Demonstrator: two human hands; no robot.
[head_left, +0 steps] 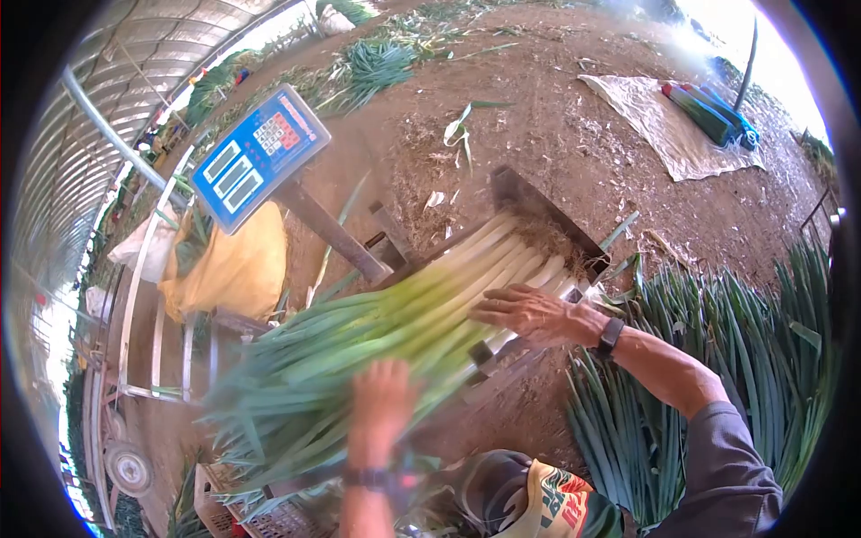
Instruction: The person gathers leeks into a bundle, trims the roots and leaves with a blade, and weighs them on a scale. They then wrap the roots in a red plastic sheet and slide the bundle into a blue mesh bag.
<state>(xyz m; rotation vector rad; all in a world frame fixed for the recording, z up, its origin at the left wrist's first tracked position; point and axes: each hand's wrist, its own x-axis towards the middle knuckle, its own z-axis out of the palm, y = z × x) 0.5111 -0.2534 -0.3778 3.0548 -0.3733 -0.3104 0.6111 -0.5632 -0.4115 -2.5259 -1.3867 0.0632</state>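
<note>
White-to-green stalks (404, 309) — blue scale display (254, 163) with red-and-white keys (280, 134) — yellow sack (238, 262)

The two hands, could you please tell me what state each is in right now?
Left hand: motion-blurred at the green onion leaves; open or closed cannot be told.
Right hand: open, apparently resting on the pale stalks.
</note>
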